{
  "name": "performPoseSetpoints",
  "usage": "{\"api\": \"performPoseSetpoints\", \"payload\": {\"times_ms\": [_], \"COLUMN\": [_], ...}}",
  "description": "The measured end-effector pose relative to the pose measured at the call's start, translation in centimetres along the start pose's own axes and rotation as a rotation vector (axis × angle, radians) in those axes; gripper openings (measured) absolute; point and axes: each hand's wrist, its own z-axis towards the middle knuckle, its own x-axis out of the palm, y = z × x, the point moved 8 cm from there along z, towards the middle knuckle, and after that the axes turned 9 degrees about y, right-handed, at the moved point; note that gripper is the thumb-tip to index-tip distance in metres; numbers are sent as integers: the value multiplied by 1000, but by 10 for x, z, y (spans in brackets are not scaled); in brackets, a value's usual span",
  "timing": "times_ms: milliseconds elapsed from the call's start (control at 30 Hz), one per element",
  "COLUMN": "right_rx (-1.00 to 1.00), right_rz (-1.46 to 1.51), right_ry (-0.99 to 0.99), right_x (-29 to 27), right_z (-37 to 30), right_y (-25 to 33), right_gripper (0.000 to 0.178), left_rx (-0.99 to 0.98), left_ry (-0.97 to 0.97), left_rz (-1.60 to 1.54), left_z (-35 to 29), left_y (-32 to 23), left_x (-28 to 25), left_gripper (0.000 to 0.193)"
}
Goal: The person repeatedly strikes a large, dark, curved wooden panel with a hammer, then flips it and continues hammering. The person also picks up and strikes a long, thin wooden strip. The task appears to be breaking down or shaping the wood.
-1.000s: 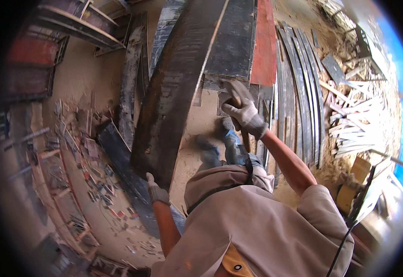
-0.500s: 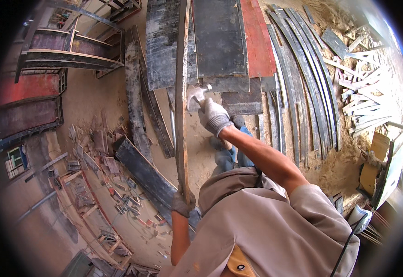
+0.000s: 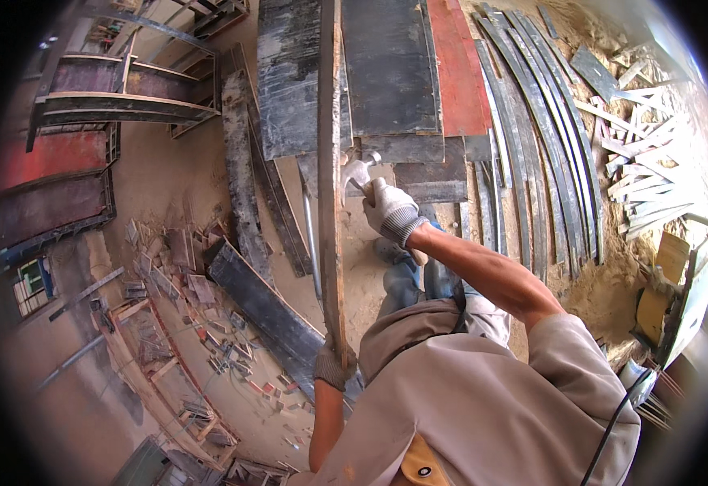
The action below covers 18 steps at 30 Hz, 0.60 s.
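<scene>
Long, thin wooden board (image 3: 329,162), seen edge-on, weathered brown with a dark face, standing nearly upright through the middle of the view from the far top edge down to the near centre. Edge rough and slightly bowed. Gripped at its near end by the left hand (image 3: 333,364) in a grey work glove, fingers clenched around the edge. Just right of the board, steel claw hammer (image 3: 358,172) with a pale head, raised close beside the board's right face; contact with the wood impossible to tell. Hammer handle clasped tight in the right hand (image 3: 390,212), wearing a white knitted glove, arm bare to a beige shirt sleeve.

Below, on the sandy ground (image 3: 183,186), flat dark plywood sheets (image 3: 386,73) lying far centre, with a red-painted panel (image 3: 461,73) touching their right side. Further right, a row of curved dark grey strips (image 3: 540,138) laid side by side, then a loose heap of pale wood offcuts (image 3: 645,178) at the far right. Left of the board, curved black form pieces (image 3: 244,178) on the ground, one more (image 3: 265,308) nearer. Far left, red and dark framed panels (image 3: 54,178) stacked, and small scattered scraps (image 3: 200,324) on the near left ground.
</scene>
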Motion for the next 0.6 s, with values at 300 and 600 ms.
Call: {"api": "performPoseSetpoints", "payload": {"times_ms": [300, 600], "right_rx": [66, -305], "right_rz": [-14, -279], "right_ry": [-52, 119], "right_x": [16, -47], "right_z": [-4, 6], "right_y": [-11, 25], "right_gripper": [26, 21], "left_rx": [-87, -6], "left_ry": [13, 73], "left_rz": [-67, 60], "left_z": [3, -14], "left_y": [7, 14], "left_x": [-7, -1], "left_gripper": [44, 39]}}
